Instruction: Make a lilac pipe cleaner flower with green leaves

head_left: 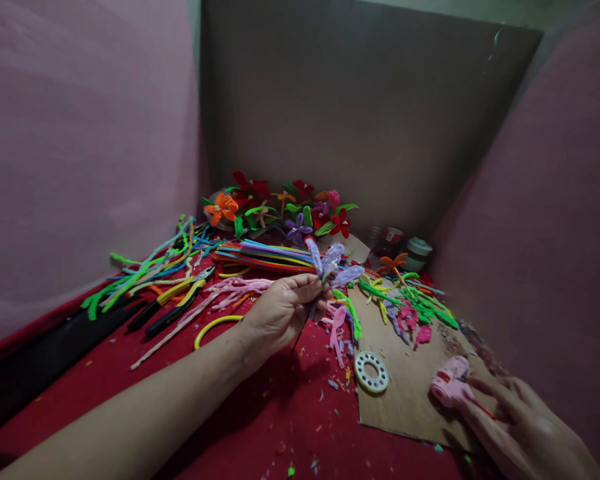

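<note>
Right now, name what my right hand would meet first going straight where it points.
Your right hand would most likely meet the pink plastic glue gun first; depth leaves unclear whether they touch.

The pale purple flower with long petals [348, 275] looks soft and fuzzy, and the wide red cloth [220, 413] looks dull. The chunky pink plastic tool [450, 395] and round white plastic ring [361, 373] look smooth; the flat brown board [400, 407] looks matt.

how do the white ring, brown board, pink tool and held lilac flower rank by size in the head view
1. Brown board
2. Lilac flower and pink tool, partly hidden: too alike to rank
3. White ring
</note>
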`<state>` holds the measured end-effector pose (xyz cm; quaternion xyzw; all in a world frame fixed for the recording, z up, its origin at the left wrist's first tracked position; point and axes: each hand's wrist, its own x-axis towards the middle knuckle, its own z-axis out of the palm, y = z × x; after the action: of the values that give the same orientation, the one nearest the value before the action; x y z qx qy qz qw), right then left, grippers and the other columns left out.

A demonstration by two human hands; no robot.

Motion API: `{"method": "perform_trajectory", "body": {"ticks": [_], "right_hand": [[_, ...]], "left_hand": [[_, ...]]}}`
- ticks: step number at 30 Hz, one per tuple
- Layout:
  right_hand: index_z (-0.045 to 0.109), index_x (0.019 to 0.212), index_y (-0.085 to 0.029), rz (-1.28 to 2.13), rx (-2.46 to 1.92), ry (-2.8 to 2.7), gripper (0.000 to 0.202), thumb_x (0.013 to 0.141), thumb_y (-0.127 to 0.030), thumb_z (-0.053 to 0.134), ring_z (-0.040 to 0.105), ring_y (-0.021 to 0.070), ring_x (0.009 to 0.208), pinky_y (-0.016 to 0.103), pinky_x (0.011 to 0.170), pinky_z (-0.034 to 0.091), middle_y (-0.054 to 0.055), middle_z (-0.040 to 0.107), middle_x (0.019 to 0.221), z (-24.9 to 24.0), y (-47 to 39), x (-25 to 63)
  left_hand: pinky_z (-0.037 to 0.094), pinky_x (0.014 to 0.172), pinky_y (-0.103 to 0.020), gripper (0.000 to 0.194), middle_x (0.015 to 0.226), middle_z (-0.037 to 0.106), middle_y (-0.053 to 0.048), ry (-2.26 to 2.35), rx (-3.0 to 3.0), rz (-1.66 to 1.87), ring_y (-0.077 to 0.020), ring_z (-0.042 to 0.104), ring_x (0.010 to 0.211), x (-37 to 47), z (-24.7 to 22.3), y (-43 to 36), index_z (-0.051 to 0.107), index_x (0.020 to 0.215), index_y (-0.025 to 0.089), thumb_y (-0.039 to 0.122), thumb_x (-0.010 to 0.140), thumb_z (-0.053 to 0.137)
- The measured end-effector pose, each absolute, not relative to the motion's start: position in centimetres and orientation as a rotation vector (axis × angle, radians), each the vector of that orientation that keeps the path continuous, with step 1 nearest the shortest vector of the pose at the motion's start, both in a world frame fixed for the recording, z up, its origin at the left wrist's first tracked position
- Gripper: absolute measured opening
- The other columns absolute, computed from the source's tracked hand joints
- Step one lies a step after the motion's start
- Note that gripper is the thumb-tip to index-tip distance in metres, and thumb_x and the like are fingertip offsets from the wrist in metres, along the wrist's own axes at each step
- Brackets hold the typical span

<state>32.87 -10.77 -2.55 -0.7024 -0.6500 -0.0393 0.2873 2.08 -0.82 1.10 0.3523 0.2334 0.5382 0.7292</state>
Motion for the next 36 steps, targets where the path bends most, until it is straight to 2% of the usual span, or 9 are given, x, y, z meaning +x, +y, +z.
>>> {"method": "perform_trajectory", "body": {"ticks": [1,2,4,7,10,16,24,36], "right_hand": [[0.074,0.084,-0.025,-0.002,-1.799,-1.720,0.038,0.069,-0.056,0.058,0.067,0.0242,0.071,0.028,0.054,0.051,0.009,0.070,0.090,-1.8,-10.6,31.5],[0.074,0.078,-0.023,0.095,-1.687,-1.670,0.036,0.071,-0.054,0.058,0.067,0.0242,0.073,0.029,0.055,0.051,0.010,0.069,0.090,-1.1,-10.2,29.8],[0.074,0.080,-0.021,0.461,-1.472,-1.570,0.032,0.069,-0.049,0.064,0.065,0.0228,0.073,0.030,0.059,0.051,0.009,0.070,0.083,0.1,-9.1,26.0],[0.069,0.092,-0.017,1.060,-1.162,-1.234,0.035,0.066,-0.039,0.072,0.059,0.0138,0.056,0.025,0.051,0.047,0.005,0.068,0.074,1.5,-6.5,21.1],[0.066,0.075,-0.014,1.304,-0.862,-0.926,0.027,0.065,-0.039,0.073,0.053,0.0101,0.049,0.022,0.045,0.042,0.002,0.064,0.064,2.1,-4.2,18.5],[0.064,0.065,-0.013,1.229,-0.838,-0.913,0.018,0.063,-0.026,0.076,0.049,0.0067,0.040,0.018,0.037,0.038,-0.002,0.059,0.056,2.6,-3.6,18.0],[0.061,0.062,-0.013,1.136,-0.914,-1.042,0.020,0.070,-0.029,0.070,0.046,0.0070,0.034,0.018,0.033,0.037,-0.002,0.056,0.046,3.9,-4.2,17.7],[0.058,0.058,-0.014,0.929,-1.061,-1.140,0.021,0.071,-0.029,0.066,0.045,0.0072,0.034,0.018,0.033,0.036,-0.004,0.053,0.042,4.3,-4.1,17.2]], "left_hand": [[0.042,0.048,-0.017,0.008,0.067,0.061,-0.005,0.513,0.769,1.171,-0.0074,0.053,0.052,2.1,1.2,-0.9,0.064,0.068,0.009,0.016,0.070,0.068],[0.042,0.047,-0.017,0.007,0.067,0.061,-0.005,0.515,0.763,1.155,-0.0072,0.053,0.052,2.2,1.3,-1.1,0.064,0.068,0.009,0.015,0.070,0.068],[0.042,0.047,-0.016,0.006,0.067,0.061,-0.005,0.518,0.752,1.129,-0.0067,0.052,0.052,2.4,1.5,-1.4,0.064,0.068,0.009,0.013,0.070,0.068],[0.041,0.047,-0.015,0.007,0.067,0.060,-0.005,0.510,0.733,1.093,-0.0059,0.051,0.052,2.8,1.6,-2.1,0.064,0.067,0.008,0.013,0.068,0.069],[0.042,0.048,-0.016,0.010,0.068,0.061,-0.005,0.492,0.721,1.043,-0.0060,0.052,0.052,3.0,1.4,-2.6,0.064,0.068,0.009,0.015,0.067,0.071],[0.042,0.044,-0.017,0.009,0.067,0.062,-0.004,0.480,0.715,1.013,-0.0091,0.056,0.055,3.1,0.7,-2.4,0.065,0.071,0.011,0.019,0.070,0.070],[0.043,0.049,-0.019,0.015,0.074,0.066,-0.007,0.568,0.905,1.048,-0.0125,0.061,0.062,3.2,1.1,-2.7,0.065,0.076,0.010,0.024,0.072,0.070],[0.041,0.054,-0.020,0.019,0.068,0.064,-0.005,0.629,1.184,1.106,-0.0098,0.055,0.058,3.1,1.1,-2.9,0.065,0.075,0.010,0.028,0.080,0.061]]}}
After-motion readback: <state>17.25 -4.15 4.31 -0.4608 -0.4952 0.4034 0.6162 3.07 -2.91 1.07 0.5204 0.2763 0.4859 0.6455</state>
